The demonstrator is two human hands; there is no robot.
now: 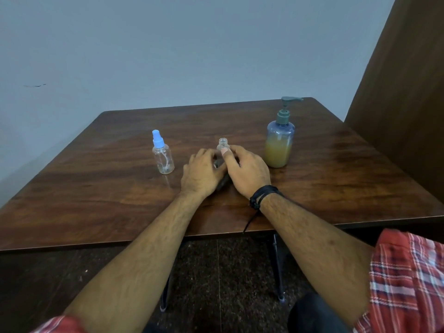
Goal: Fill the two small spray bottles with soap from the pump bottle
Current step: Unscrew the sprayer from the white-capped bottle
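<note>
Pump bottle half full, yellow soap; capped spray bottle empty.

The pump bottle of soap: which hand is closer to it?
Right. The right hand lies just left of the pump bottle, at the uncapped bottle; the left hand lies farther left.

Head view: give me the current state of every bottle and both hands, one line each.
Capped spray bottle: upright, blue spray cap on, looks empty, untouched.
Open spray bottle: upright, cap off, neck open, held between the hands.
Pump bottle: upright, pump on, roughly half full of yellowish soap, untouched.
Left hand: fingers curled at the open bottle's base; something dark beneath it, unclear.
Right hand: fingers curled round the open bottle.
Table: carries all three bottles.
</note>
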